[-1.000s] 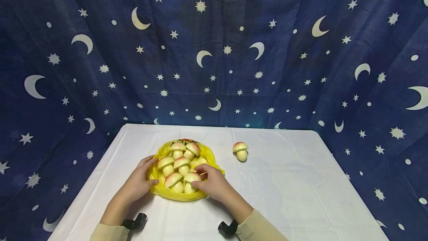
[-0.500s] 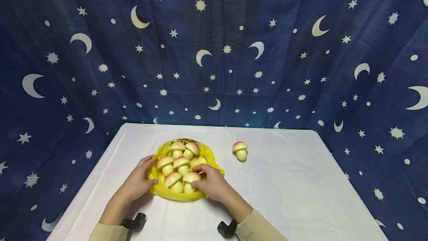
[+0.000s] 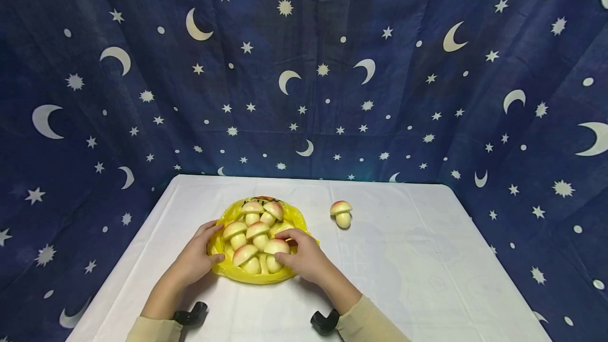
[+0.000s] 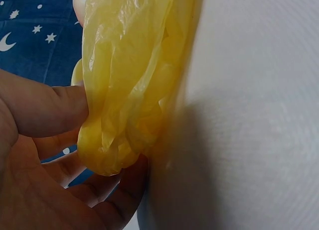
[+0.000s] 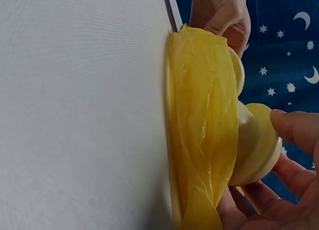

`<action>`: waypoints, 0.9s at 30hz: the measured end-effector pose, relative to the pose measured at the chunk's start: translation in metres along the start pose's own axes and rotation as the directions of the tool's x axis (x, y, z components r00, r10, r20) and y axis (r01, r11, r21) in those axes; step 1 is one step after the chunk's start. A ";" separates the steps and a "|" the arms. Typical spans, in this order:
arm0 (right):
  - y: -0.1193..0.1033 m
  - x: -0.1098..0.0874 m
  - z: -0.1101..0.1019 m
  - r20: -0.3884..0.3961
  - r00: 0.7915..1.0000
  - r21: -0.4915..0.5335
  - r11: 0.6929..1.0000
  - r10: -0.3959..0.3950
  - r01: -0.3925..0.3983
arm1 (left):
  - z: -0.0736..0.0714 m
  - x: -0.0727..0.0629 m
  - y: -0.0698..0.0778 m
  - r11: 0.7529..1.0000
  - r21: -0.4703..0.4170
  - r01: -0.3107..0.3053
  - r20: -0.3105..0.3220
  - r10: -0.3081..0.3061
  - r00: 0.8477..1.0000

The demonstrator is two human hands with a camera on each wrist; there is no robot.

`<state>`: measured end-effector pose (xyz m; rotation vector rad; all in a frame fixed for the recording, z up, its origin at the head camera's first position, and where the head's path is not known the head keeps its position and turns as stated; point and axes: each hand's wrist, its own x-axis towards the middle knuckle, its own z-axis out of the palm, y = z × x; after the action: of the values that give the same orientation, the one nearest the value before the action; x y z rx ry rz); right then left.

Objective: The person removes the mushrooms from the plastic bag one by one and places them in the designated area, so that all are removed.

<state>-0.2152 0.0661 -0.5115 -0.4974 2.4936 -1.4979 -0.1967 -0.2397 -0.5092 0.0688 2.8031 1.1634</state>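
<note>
A yellow plastic bag [image 3: 254, 278], rolled down into a wide mouth, sits on the white table left of centre. Several pale-yellow toy mushrooms [image 3: 258, 235] with pink-tinged caps lie inside it. My left hand [image 3: 196, 257] holds the bag's left side; the left wrist view has the thumb against the plastic [image 4: 129, 80] and the fingers curled by its lower edge. At the bag's right front, my right hand [image 3: 306, 258] pinches the cap of one toy mushroom [image 5: 256, 145] between thumb and fingers. Its stem is partly hidden by the bag in the right wrist view.
One more toy mushroom [image 3: 341, 215] stands alone on the table [image 3: 418, 257], right of the bag. A dark blue curtain [image 3: 328, 115] with moons and stars hangs behind the table and along both sides. Black wrist mounts [image 3: 191, 314] show below both hands.
Over the last half second my right hand has shifted slightly right, and the toy mushroom in its fingers has moved with it, away from its neighbour. My left hand stays at the bag.
</note>
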 end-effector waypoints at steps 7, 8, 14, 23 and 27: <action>0.002 0.002 -0.004 0.001 1.000 0.031 1.000 0.001 -0.001 | 0.000 0.000 0.001 1.000 0.005 0.002 -0.001 -0.002 1.000; 0.002 0.003 -0.005 -0.002 1.000 0.030 1.000 -0.001 0.001 | 0.000 0.000 0.001 1.000 0.005 0.000 -0.001 0.000 1.000; 0.001 0.005 -0.009 -0.016 1.000 0.027 1.000 -0.009 0.010 | 0.000 0.000 0.000 1.000 0.008 -0.009 -0.003 0.010 1.000; 0.000 0.004 -0.019 -0.034 0.999 0.010 1.000 -0.015 0.015 | 0.001 0.000 0.000 1.000 0.009 0.002 -0.002 -0.002 1.000; 0.000 0.004 -0.023 -0.044 0.999 0.022 1.000 -0.008 0.008 | 0.001 0.001 0.000 1.000 0.009 -0.001 -0.003 0.001 1.000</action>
<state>-0.2264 0.0835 -0.5003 -0.4766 2.5077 -1.5539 -0.1971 -0.2391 -0.5101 0.0699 2.8112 1.1523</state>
